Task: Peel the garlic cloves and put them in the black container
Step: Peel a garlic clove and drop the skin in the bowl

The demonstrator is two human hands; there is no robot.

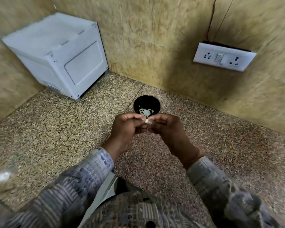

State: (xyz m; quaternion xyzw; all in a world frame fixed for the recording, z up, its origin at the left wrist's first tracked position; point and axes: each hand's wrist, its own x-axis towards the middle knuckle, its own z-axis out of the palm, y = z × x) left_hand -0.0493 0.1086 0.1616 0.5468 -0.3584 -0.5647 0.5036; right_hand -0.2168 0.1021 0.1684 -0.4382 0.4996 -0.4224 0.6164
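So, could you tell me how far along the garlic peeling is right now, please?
Done: the round black container on the speckled stone counter already holds several pale pieces, too blurred to tell cloves from skins. In hand: the left hand and right hand pinch one small pale garlic clove between them, near the container. Left: peeling this clove and dropping it in; no other cloves show on the counter.

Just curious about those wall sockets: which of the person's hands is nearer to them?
Right. The right hand is below and left of the socket panel; the left hand is farther left still, both pinching one garlic clove.
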